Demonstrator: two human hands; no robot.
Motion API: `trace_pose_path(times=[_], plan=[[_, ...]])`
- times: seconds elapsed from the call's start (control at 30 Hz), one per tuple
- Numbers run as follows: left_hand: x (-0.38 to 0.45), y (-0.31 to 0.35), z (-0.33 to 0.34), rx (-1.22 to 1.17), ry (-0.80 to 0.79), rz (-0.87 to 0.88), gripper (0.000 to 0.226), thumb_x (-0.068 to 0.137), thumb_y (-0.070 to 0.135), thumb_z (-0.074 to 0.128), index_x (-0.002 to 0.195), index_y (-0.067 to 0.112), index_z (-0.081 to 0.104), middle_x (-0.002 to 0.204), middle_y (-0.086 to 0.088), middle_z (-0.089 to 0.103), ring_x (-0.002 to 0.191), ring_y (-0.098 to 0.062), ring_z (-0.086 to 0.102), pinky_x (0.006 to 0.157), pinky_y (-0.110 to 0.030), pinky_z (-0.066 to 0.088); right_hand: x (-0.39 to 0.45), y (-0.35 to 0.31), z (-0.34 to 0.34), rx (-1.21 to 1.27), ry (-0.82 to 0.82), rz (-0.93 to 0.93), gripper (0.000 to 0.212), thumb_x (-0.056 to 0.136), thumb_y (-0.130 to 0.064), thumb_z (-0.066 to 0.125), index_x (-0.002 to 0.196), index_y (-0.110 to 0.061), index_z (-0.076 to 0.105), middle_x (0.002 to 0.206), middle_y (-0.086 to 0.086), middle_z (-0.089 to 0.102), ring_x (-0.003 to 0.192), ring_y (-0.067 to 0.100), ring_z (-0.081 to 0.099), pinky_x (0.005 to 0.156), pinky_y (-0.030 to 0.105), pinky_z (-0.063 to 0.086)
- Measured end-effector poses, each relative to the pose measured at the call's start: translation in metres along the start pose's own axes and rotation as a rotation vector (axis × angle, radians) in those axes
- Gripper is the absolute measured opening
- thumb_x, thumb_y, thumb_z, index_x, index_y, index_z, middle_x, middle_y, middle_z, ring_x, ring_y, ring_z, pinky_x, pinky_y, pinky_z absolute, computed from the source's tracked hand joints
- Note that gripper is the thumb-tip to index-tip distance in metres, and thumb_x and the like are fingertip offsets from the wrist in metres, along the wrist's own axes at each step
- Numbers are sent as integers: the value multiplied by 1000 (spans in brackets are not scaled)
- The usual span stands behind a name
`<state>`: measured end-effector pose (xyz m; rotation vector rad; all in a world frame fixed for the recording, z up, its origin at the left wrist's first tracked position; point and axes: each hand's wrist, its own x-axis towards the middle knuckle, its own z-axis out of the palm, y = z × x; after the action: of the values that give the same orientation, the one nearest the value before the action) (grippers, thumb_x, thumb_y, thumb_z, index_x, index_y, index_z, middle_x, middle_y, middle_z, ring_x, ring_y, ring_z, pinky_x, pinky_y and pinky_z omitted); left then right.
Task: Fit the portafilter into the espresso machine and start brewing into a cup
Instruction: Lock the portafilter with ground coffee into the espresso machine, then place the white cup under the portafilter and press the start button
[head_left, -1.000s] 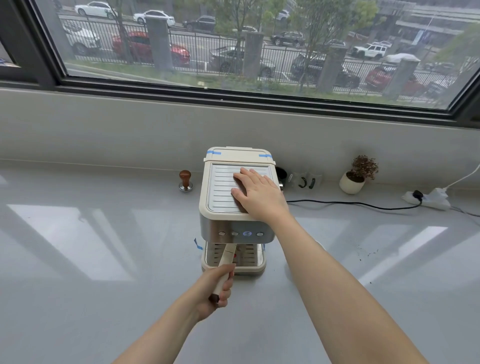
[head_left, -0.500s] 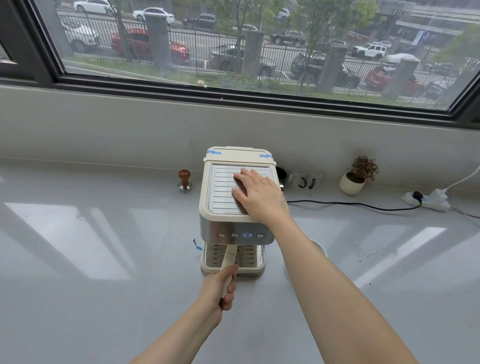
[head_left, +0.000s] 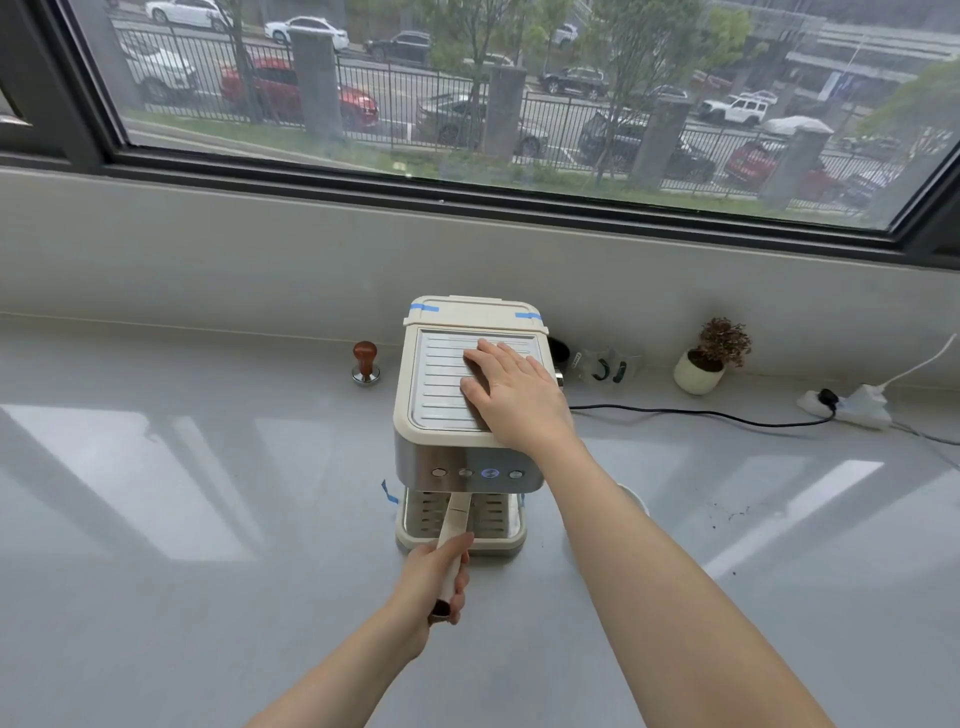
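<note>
Cream espresso machine (head_left: 470, 447) with ribbed silver top, blue tape corners; tamper (head_left: 365, 362) reddish-brown; counter (head_left: 156, 571) pale grey.

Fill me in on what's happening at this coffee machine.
A person is fitting the portafilter into the espresso machine. The left hand grips the portafilter's handle, which points out from under the front panel toward the person. The right hand lies flat on the machine's top to brace it. No cup stands on the drip tray, and only a white rim shows behind the right forearm. One button glows blue; no coffee is visibly running.
</note>
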<state>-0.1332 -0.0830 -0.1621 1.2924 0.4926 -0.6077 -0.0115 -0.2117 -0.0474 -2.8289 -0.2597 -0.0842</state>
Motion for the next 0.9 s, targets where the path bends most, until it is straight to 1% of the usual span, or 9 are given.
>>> trace_pose_path(times=[0.13,0.23,0.37,0.47,0.57,0.63,0.7,0.8,0.9], plan=[[-11,10,-4,136,-15,7,27,92,31,55,91,5,51,64,-10,52,42,-24,46,45,-28,44,-2,0,-2,-13,-22,-16,51,98,-49,24,147,-35,27,160,-14,17,148,7,9,121,34,4],[-15,21,-11,228,44,60,17,96,30,44,96,15,53,86,-13,61,62,-28,60,60,-35,53,-6,-1,-3,-12,-8,-28,50,98,-47,25,147,-34,27,160,-12,18,148,8,10,121,34,5],[-6,56,-27,200,353,358,19,97,25,38,91,15,53,100,-15,61,78,-26,60,79,-46,53,-15,5,-2,-32,9,-43,49,98,-47,26,145,-35,30,159,-12,22,148,10,13,121,34,8],[-5,94,-32,302,482,612,30,100,31,34,118,16,52,118,-6,56,105,-25,56,96,-47,48,-22,14,0,-12,91,-67,46,97,-46,31,140,-35,41,155,-13,33,144,11,25,117,31,18],[-6,122,-25,449,409,826,42,100,35,34,138,22,44,127,12,43,118,-8,42,103,-32,35,-33,27,1,117,218,-152,50,91,-43,29,130,-27,56,144,-9,50,134,12,41,112,28,28],[-1,127,-21,613,353,931,45,95,36,36,138,24,45,133,13,44,124,-6,39,103,-30,33,-41,42,0,250,247,-193,51,90,-39,27,125,-23,61,139,-8,54,130,9,44,112,30,30],[7,124,-22,650,316,976,47,89,33,38,133,23,50,140,7,46,126,-4,39,103,-30,36,-49,58,0,362,231,-190,48,93,-37,28,126,-25,60,140,-11,52,133,4,40,114,30,29],[12,119,-25,530,275,963,44,87,32,39,128,27,55,141,11,46,127,-5,42,99,-29,38,-62,83,4,385,249,-68,39,94,-33,36,129,-33,54,141,-15,49,129,3,42,103,27,38],[13,119,-23,487,249,954,42,88,31,39,126,31,54,139,18,45,128,-5,43,96,-27,39,-81,131,30,282,270,384,46,91,-20,48,137,-22,43,142,-1,48,127,19,46,94,38,44]])
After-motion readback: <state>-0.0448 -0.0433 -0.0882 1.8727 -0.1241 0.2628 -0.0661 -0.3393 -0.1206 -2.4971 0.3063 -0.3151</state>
